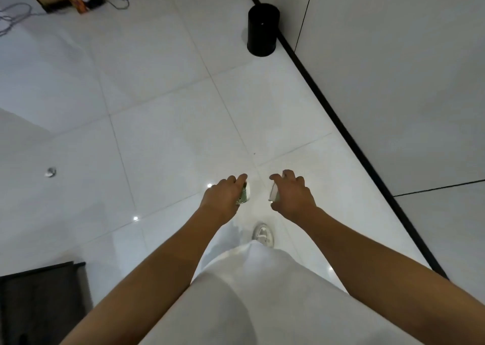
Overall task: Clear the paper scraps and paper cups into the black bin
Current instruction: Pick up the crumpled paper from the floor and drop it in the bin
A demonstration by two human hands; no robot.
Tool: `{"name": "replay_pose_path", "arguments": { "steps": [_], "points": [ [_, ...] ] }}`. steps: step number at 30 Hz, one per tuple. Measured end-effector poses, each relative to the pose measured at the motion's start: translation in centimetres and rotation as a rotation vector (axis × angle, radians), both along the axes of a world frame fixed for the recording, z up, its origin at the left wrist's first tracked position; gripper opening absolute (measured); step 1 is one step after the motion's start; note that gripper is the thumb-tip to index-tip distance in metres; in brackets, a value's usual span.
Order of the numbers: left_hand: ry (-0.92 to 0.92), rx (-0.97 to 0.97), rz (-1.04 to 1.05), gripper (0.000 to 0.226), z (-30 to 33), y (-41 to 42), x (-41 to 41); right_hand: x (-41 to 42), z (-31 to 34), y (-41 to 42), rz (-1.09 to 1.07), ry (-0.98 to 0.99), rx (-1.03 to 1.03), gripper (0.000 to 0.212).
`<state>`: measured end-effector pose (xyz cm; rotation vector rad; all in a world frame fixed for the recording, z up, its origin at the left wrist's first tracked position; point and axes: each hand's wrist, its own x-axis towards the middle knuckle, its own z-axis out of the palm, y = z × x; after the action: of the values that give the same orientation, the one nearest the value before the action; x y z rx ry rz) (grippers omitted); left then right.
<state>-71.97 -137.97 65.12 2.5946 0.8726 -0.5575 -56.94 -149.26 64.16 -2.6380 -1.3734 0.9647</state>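
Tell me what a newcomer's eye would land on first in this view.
Two bare forearms reach forward at centre: the left hand grips a paper cup, and the right hand grips another cup. Ahead, a black bin stands on the white tiled floor against the dark skirting of the wall.

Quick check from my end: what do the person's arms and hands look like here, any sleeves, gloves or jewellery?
Both forearms are bare with no sleeves in view. The left hand and right hand wear no gloves, and no rings, watch or bracelets show.

Dim, soft focus; glare spots on floor [157, 108].
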Motion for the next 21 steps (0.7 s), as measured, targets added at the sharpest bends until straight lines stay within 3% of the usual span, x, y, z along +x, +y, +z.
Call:
{"name": "replay_pose_path", "arguments": {
  "steps": [13, 21],
  "points": [
    [-0.013, 0.007, -0.093, 0.066, -2.8, 21.8, 16.9, 16.6, -1.6, 22.1, -0.035, 0.010, -0.033, 0.068],
    [0.017, -0.006, -0.129, 0.067, -1.0, 36.9, 26.6, 25.4, -0.1, 36.8, -0.088, 0.048, 0.000, 0.069]
  ]
}}
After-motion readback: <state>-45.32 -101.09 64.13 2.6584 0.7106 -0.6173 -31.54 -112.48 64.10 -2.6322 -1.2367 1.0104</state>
